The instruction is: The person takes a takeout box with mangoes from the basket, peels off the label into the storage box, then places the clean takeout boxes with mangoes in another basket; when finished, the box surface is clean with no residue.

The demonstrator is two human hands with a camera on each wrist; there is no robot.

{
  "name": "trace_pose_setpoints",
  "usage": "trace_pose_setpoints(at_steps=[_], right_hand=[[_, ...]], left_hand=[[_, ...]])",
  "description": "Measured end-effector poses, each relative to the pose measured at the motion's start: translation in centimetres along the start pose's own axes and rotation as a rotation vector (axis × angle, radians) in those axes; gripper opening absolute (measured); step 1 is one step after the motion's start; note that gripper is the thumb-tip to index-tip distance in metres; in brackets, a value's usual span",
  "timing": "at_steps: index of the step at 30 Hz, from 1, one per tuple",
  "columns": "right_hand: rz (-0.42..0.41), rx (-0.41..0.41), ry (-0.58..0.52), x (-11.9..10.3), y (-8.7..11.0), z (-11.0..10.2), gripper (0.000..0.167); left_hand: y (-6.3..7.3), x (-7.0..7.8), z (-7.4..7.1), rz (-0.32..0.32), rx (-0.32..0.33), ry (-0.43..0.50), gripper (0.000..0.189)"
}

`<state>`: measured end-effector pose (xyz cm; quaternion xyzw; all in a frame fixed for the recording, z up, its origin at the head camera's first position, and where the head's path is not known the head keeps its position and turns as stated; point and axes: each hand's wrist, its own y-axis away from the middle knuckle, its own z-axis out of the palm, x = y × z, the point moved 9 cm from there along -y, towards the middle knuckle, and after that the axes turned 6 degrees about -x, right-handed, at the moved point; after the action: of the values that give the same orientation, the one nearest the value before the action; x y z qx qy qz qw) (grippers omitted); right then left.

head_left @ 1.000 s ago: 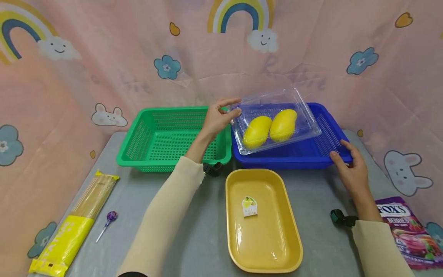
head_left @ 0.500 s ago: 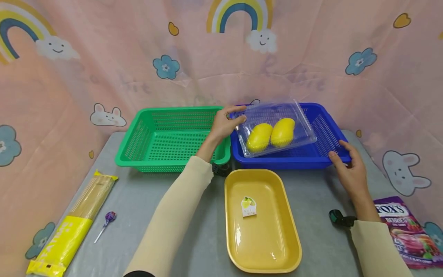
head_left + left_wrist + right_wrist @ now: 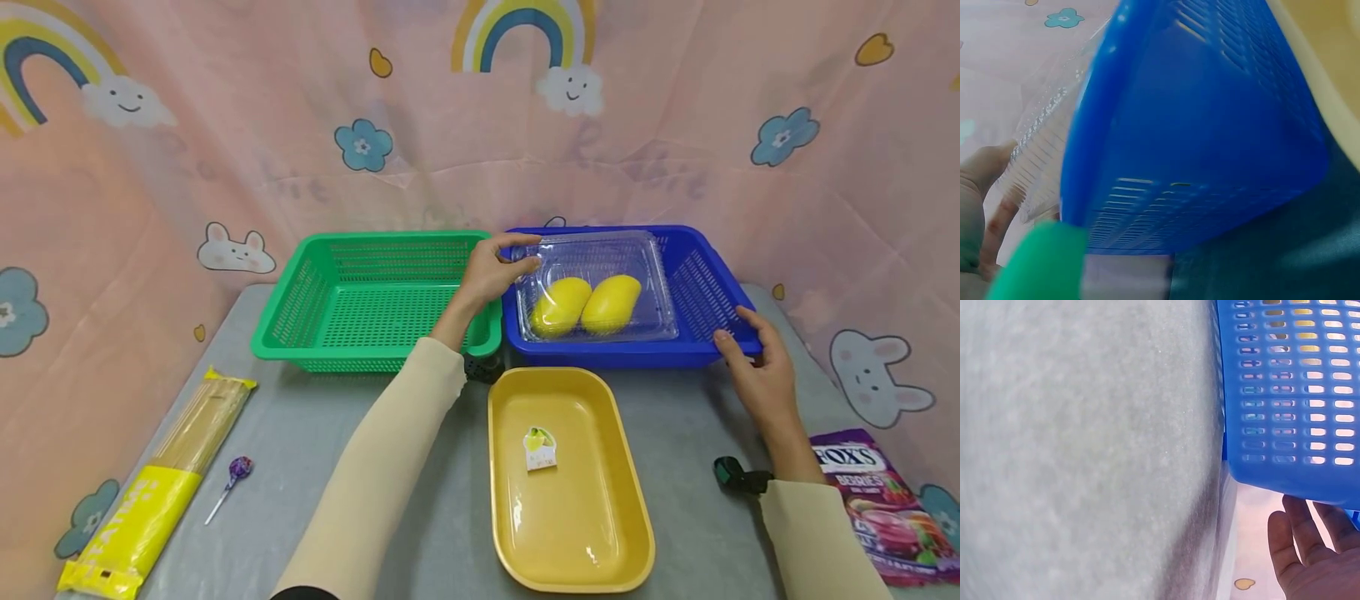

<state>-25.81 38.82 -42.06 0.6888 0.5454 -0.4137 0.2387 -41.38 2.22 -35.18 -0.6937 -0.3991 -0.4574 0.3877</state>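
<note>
In the head view my left hand (image 3: 489,271) pinches the left edge of a clear plastic box (image 3: 654,310) with two yellow mangoes (image 3: 611,305) inside. The box sits within the left part of the blue basket (image 3: 600,353), close to its front rim. At that basket's front right corner, my right hand (image 3: 763,371) grips the rim between thumb and fingers. The left wrist view has the left hand (image 3: 985,194) at the ribbed side of the box, partly cut off by the frame. Fingers of the right hand (image 3: 1316,550) show under the basket's rim in the right wrist view.
A green basket (image 3: 375,364) stands left of the blue one. In front lies a yellow tray (image 3: 577,517) with a small fruit sticker (image 3: 540,448). Noodles in a yellow pack (image 3: 161,487) and a lollipop (image 3: 238,469) lie left; a purple candy bag (image 3: 885,508) lies right.
My left hand has lowered the clear box from a tilt above the blue basket to a flatter position inside it. The right hand has stayed on the rim.
</note>
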Motion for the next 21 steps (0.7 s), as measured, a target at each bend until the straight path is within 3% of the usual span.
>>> trace_pose_setpoints(at_steps=[21], right_hand=[[-0.002, 0.004, 0.005, -0.08, 0.10, 0.00, 0.061]], left_hand=[[-0.05, 0.08, 0.89, 0.022, -0.015, -0.162, 0.035]])
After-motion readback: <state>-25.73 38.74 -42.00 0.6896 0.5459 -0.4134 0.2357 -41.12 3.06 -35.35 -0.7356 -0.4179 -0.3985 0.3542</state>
